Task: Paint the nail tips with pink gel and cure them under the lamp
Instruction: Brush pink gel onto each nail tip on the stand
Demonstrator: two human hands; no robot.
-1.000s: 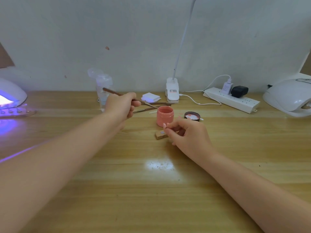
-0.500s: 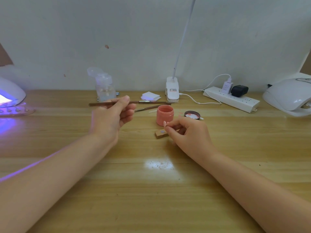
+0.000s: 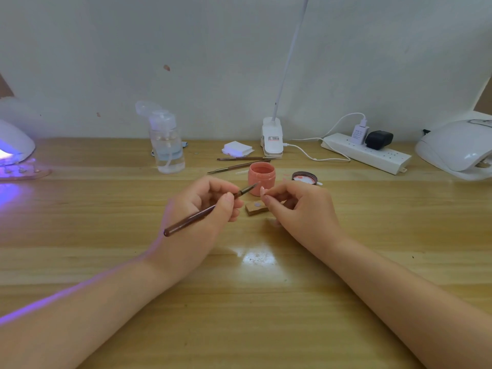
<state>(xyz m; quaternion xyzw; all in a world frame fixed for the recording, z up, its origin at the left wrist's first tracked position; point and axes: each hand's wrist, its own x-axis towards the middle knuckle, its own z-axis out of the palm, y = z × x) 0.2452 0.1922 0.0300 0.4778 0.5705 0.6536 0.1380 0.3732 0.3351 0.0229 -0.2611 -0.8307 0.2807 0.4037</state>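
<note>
So both hands are up over the wooden counter (image 3: 106,214), close together in the middle. Left hand (image 3: 202,209) is curled round a brown brush (image 3: 202,214), gripped near the front end, bristle tip aimed up and right toward the other hand, handle sticking out back-left. Right hand (image 3: 298,206) is pinching a tiny nail tip (image 3: 262,190) between thumb and forefinger, and the brush tip sits just beside it; can't tell if they actually touch. Right behind that spot is the open pink gel jar (image 3: 261,177), with its lid (image 3: 304,178) lying just to the right. A little wooden block (image 3: 256,208) lies on the counter between the hands, slightly under them. Two more brushes (image 3: 239,162) lie behind the jar. Far left, a curing lamp (image 3: 13,147) glows purple, well apart from the hands. Another white lamp (image 3: 458,147) sits far right.
</note>
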